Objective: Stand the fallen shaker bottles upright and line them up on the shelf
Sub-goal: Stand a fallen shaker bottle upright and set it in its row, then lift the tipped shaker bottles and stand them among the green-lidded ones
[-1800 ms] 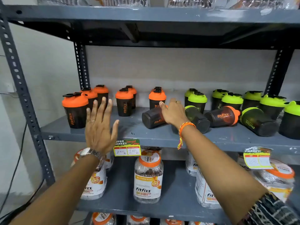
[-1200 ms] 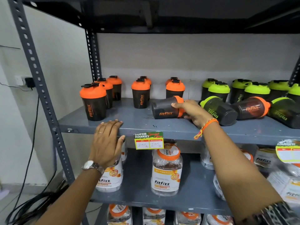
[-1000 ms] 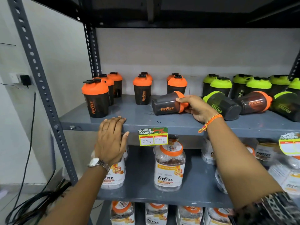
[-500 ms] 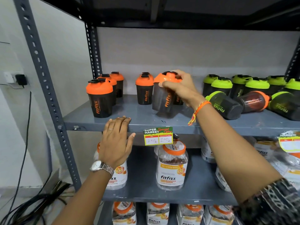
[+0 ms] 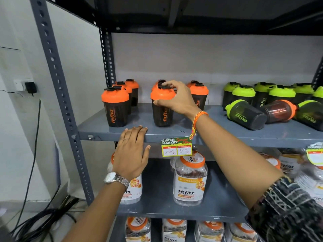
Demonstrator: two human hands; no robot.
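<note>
My right hand (image 5: 176, 100) grips the orange lid of a dark shaker bottle (image 5: 162, 109), which stands upright near the front of the grey shelf (image 5: 218, 135). My left hand (image 5: 131, 152) rests flat on the shelf's front edge, holding nothing. To the right, three shakers lie on their sides: a green-lidded one (image 5: 246, 115), an orange-lidded one (image 5: 279, 111) and another green-lidded one (image 5: 310, 116) at the frame edge. Several orange-lidded shakers (image 5: 115, 107) stand at the left and back, and several green-lidded ones (image 5: 262, 95) stand at the back right.
A price tag (image 5: 176, 147) hangs from the shelf edge. Fitfizz jars (image 5: 190, 180) fill the lower shelves. A perforated steel upright (image 5: 59, 95) frames the left side, with cables (image 5: 35, 220) on the floor and a wall plug (image 5: 29, 87) beyond it.
My right hand took the fallen orange-lidded shaker, tipped it upright and carried it left to the front of the shelf. My left hand dropped onto the shelf edge and stayed there.
</note>
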